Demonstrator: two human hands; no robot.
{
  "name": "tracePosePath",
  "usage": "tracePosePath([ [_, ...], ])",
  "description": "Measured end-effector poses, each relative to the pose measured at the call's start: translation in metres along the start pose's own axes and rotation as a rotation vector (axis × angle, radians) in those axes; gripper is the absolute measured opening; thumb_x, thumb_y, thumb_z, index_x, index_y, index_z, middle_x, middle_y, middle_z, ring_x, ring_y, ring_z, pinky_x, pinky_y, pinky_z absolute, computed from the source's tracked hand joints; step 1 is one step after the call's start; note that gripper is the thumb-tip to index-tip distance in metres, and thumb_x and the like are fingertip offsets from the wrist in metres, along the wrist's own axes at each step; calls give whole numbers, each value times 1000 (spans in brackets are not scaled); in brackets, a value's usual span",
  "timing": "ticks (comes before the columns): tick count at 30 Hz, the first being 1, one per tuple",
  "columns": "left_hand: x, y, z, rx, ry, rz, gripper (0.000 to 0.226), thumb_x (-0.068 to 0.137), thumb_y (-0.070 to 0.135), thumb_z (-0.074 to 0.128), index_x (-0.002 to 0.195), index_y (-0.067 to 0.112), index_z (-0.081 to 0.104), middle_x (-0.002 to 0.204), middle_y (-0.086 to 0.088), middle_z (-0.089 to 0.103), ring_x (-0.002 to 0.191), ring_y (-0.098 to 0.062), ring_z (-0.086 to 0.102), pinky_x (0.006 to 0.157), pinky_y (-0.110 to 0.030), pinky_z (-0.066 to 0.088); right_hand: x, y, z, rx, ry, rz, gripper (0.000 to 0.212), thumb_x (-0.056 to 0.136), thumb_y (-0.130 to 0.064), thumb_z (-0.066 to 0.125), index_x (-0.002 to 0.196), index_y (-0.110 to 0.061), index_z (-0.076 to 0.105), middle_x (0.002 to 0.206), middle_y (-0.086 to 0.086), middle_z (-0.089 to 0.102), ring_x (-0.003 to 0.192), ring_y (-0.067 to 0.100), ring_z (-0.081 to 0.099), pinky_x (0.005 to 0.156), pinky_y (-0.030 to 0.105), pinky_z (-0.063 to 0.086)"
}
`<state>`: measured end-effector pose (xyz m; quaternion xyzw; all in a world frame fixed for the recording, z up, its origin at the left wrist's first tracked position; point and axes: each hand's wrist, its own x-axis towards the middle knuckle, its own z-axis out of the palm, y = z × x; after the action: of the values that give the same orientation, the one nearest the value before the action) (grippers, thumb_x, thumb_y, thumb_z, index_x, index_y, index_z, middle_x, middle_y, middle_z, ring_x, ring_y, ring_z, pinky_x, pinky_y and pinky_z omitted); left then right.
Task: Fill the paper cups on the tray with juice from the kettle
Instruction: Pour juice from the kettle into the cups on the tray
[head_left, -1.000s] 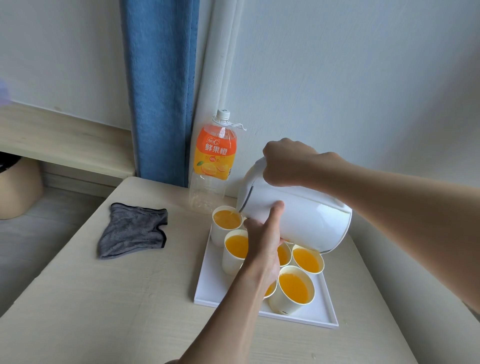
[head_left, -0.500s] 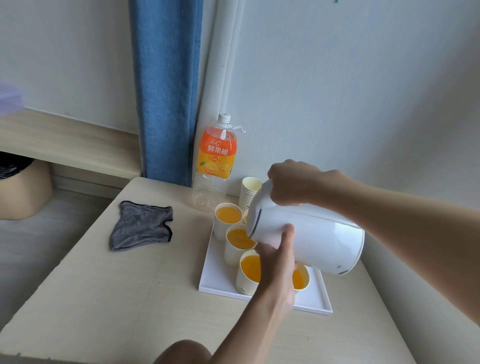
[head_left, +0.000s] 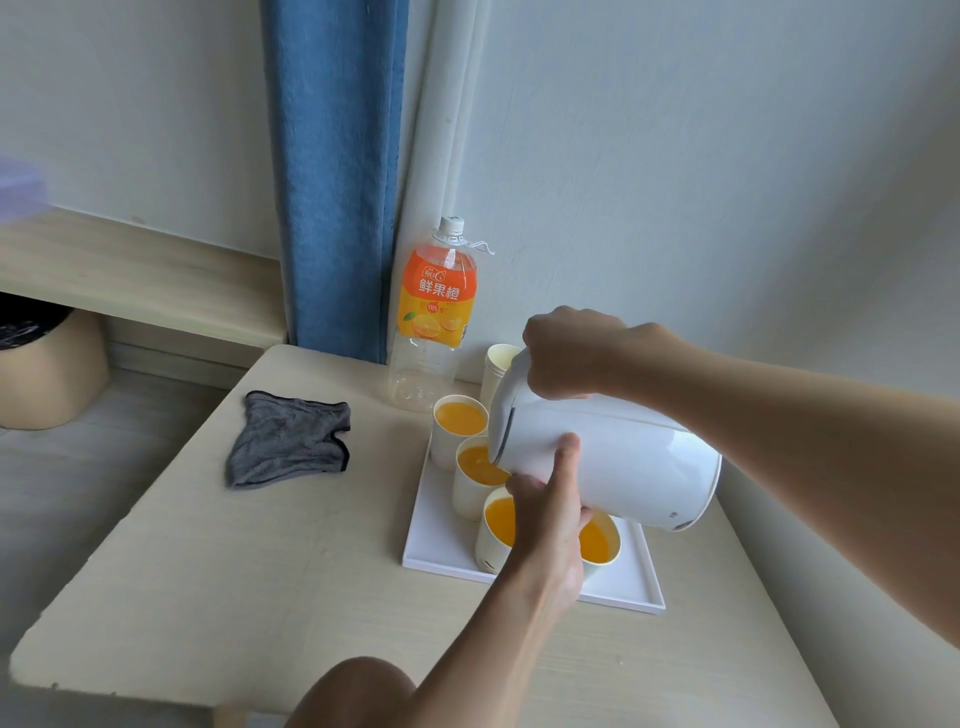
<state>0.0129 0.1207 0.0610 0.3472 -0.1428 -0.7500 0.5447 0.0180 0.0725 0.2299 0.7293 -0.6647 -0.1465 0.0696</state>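
My right hand (head_left: 571, 353) grips the kettle (head_left: 623, 467) from above; my left hand (head_left: 550, 525) presses straight fingers (head_left: 566, 457) on its near side. It lies tipped, spout left, over the cups (head_left: 460, 418) on the tray (head_left: 628, 587).

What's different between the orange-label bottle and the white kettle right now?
The bottle stands upright on the table, untouched; the kettle is tipped over the tray, right hand gripping its handle, left hand touching its side. The bottle is clear plastic and looks empty; the kettle is opaque white. Both are close to the wall.
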Motion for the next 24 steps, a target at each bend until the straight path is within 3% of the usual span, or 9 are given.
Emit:
tracePosePath([
  [24,-3,-2,-1,10,-65,4,49,96,30,71,139,24,47,130,-3,67,118,-22,66,103,-48,55,-5,4,0,2,9,16,8,73,-2,48,71,-10,48,75,9,50,58,22,48,52,23,34],
])
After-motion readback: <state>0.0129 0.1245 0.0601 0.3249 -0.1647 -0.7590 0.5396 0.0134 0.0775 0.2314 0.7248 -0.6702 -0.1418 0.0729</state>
